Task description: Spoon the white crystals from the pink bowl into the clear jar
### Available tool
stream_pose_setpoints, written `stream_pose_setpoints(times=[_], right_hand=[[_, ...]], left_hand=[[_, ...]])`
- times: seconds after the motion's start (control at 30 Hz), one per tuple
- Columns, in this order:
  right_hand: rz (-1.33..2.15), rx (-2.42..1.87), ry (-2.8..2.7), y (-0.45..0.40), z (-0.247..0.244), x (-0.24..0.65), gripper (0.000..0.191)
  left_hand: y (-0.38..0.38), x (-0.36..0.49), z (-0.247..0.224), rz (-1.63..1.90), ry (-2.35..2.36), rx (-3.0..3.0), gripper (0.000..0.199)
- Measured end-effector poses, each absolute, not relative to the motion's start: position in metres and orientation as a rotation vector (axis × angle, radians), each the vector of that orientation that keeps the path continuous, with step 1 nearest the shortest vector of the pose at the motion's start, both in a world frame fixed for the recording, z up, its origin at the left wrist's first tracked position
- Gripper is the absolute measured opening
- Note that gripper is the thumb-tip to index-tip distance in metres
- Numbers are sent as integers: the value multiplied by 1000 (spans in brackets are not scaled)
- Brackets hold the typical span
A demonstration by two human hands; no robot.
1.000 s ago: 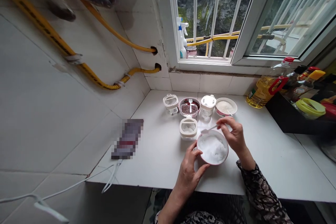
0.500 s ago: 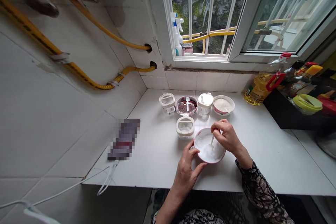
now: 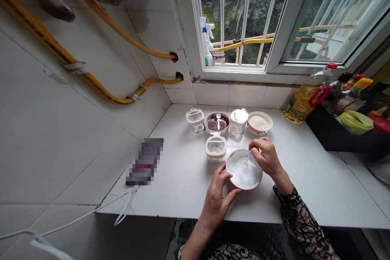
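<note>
My left hand [image 3: 218,195] grips the near left rim of a bowl [image 3: 240,183] on the white counter, thumb and fingers around its side. White powdery stuff [image 3: 248,175] lies in the bowl. Above the bowl's right rim, my right hand [image 3: 265,156] is closed on a small white spoon [image 3: 247,160], whose tip is down in the white stuff. Just behind the bowl stands a clear container [image 3: 215,148] with its lid flipped up. Farther back are two lidded containers [image 3: 195,118] [image 3: 239,118], a bowl of dark red bits [image 3: 225,117] and a bowl of whitish grains [image 3: 258,122].
A blurred-out dark object [image 3: 145,162] with a white cable [image 3: 123,211] lies at the counter's left. An oil bottle [image 3: 298,103] and a black box [image 3: 326,130] with bottles stand at the back right. A barred window is behind.
My right hand has moved slightly right with the spoon, which now leans more and has shifted in the white stuff. My left hand keeps its hold on the bowl. The view has shifted slightly.
</note>
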State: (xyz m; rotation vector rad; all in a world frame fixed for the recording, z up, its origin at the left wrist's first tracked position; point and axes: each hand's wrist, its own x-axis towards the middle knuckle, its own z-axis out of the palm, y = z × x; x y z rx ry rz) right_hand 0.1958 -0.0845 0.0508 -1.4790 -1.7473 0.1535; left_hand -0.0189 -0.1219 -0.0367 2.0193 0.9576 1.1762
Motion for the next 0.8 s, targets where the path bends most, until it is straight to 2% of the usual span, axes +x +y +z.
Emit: stream_pose_setpoints(times=[0.8], right_hand=[[-18,-1318,-1818,-85,48,195,24]], left_hand=[[-122,-19,-37,1176,964,2014,29]])
